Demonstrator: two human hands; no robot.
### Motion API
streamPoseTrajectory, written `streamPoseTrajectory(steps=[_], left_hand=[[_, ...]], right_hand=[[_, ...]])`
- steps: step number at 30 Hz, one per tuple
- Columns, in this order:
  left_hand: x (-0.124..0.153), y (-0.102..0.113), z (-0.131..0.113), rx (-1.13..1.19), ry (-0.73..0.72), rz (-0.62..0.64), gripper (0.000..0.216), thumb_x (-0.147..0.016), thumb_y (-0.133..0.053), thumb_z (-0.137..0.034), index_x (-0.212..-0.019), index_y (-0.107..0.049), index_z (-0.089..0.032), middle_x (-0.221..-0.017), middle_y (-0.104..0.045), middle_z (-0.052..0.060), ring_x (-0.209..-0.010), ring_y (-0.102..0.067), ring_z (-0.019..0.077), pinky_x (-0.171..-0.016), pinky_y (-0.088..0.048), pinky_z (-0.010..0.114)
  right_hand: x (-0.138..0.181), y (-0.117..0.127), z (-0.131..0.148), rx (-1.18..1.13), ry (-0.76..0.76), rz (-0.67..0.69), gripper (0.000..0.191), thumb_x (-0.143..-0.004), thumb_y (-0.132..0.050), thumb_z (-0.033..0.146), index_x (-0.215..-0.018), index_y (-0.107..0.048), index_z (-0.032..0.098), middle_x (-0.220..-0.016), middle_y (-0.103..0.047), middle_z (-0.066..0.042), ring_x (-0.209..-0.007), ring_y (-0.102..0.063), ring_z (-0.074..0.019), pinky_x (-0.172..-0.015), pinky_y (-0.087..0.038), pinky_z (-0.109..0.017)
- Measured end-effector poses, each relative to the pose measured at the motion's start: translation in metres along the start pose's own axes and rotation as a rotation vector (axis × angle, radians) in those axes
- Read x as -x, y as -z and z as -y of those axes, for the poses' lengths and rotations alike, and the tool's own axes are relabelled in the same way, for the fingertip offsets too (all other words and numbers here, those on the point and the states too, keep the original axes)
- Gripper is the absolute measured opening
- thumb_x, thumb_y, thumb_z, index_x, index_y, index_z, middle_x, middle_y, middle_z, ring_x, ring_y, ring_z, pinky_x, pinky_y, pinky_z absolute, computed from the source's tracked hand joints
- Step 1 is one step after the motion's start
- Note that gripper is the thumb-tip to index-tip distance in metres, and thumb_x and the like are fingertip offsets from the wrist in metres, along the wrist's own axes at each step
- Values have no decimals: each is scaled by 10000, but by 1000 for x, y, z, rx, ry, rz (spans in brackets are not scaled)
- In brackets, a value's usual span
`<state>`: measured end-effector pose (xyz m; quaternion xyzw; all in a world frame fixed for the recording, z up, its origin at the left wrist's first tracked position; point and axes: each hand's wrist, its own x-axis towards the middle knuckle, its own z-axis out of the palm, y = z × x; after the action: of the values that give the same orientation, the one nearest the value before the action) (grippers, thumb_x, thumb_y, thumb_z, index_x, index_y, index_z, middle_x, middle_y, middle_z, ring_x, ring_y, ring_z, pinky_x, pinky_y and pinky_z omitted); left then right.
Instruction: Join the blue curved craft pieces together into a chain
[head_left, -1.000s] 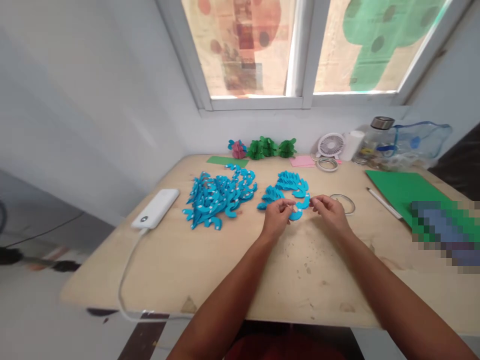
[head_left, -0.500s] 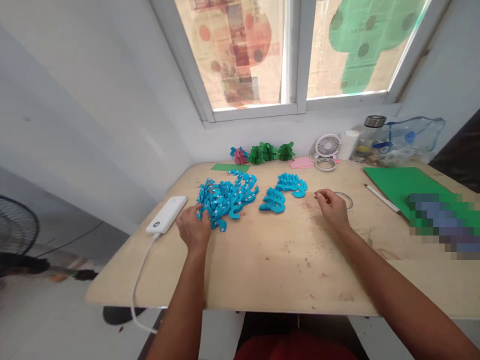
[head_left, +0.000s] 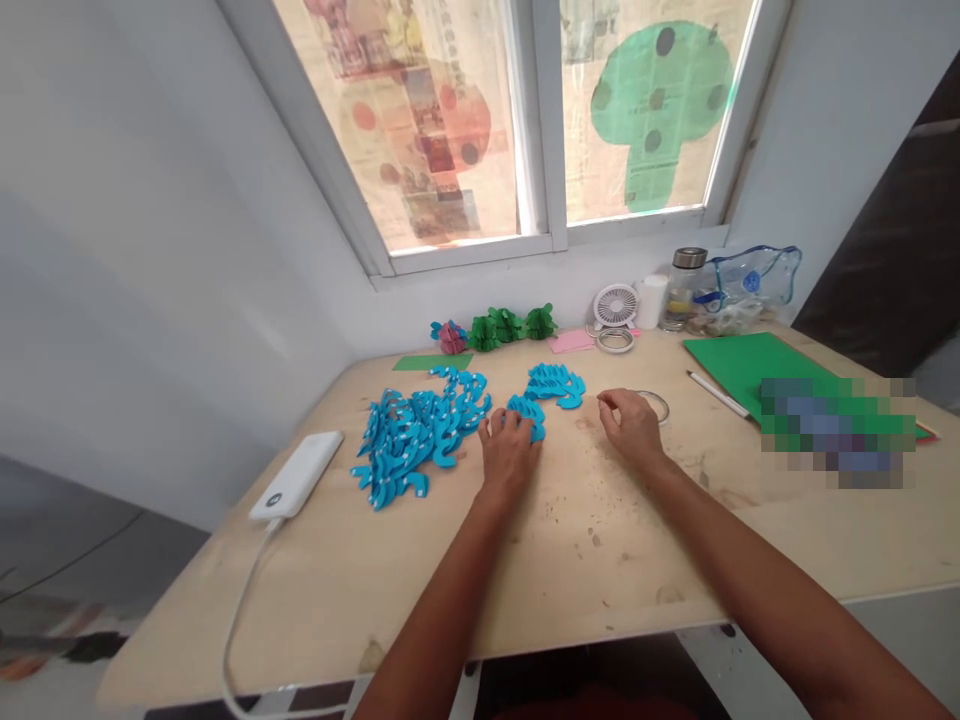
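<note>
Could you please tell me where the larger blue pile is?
In the head view, the larger blue pile lies left of centre on the table, between the white device and the left hand.

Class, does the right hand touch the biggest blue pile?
No, the right hand is apart from that blue pile, beyond the left hand.

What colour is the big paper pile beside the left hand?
The paper pile is blue with small white patches, seen in the head view.

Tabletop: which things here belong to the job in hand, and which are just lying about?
Seemingly part of the job:
pile of blue pieces
near blue stack, by the left hand
far blue stack

Apparently just lying about:
white power bank
small fan
bottle
white pen
</note>
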<state>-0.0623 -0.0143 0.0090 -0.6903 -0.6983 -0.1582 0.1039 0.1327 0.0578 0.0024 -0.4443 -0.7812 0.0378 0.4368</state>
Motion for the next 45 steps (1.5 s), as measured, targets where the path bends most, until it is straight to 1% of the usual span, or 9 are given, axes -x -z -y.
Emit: streamPoseTrajectory(steps=[4, 14, 22, 26, 31, 35, 40, 42, 45], left_hand=[[2, -10, 4, 20, 65, -56, 105, -748, -567, -229, -826, -626, -190, -1063, -588, 128, -1141, -418, 332, -932, -274, 508], [4, -7, 3, 295, -67, -250, 77, -750, -594, -249, -819, -609, -218, -1041, -616, 92, -1147, -443, 293, -960, -288, 455], [7, -3, -21, 501, -230, -295, 99, -793, -559, -252, -873, -599, -209, -909, -669, 64, -1090, -504, 256, -947, -345, 438], [11, -3, -22, 720, -118, -212, 172, -758, -599, -294, -905, -600, -207, -912, -659, 72, -989, -561, 235, -875, -424, 403], [11, -5, -21, 1213, 229, -119, 357, -754, -593, -372, -1046, -590, -166, -792, -655, 58, -681, -603, 152, -606, -478, 271], [8, -5, -22, 1426, 379, -26, 303, -677, -656, -386, -854, -658, -140, -671, -645, 37, -502, -526, 102, -452, -411, 218], [7, -1, -24, 1466, 431, 21, 208, -631, -684, -323, -718, -643, -139, -624, -637, 19, -480, -498, 88, -468, -403, 217], [8, -1, -23, 1467, 452, 11, 197, -635, -676, -311, -722, -637, -138, -628, -645, 23, -480, -502, 88, -485, -409, 220], [8, -4, -21, 1489, 488, -8, 204, -633, -670, -324, -705, -619, -140, -625, -648, 32, -493, -523, 102, -479, -407, 224]], right_hand=[[0, 1, 2, 6, -1, 40, 189, -820, -431, 219, -842, -612, 171, -836, -661, -85, -816, -570, -209, -765, -377, -319], [2, 4, 20, -94, -11, 82, 209, -846, -432, 259, -876, -623, 180, -863, -663, -80, -816, -565, -199, -764, -375, -306], [2, -2, 23, -516, -162, 431, 289, -849, -434, 365, -735, -607, 164, -633, -581, 8, -585, -496, -112, -549, -345, -217], [4, -11, 24, -607, -191, 450, 247, -801, -481, 306, -614, -553, 162, -524, -449, 45, -506, -394, -89, -492, -287, -206], [6, -6, 30, -567, -136, 486, 202, -780, -497, 248, -602, -543, 165, -526, -424, 53, -515, -380, -83, -498, -271, -203], [7, -5, 35, -528, -97, 509, 197, -788, -495, 238, -620, -566, 164, -530, -445, 51, -520, -384, -82, -498, -264, -203], [3, -3, 31, -506, -88, 526, 212, -810, -490, 294, -706, -621, 163, -572, -528, 32, -549, -444, -94, -526, -304, -207], [-3, 3, 21, -462, -106, 459, 224, -819, -482, 326, -767, -637, 173, -657, -600, 10, -602, -499, -109, -573, -346, -216], [-11, 16, -4, -211, -273, 171, 251, -835, -433, 331, -795, -636, 189, -734, -644, -26, -678, -545, -148, -607, -367, -242]])
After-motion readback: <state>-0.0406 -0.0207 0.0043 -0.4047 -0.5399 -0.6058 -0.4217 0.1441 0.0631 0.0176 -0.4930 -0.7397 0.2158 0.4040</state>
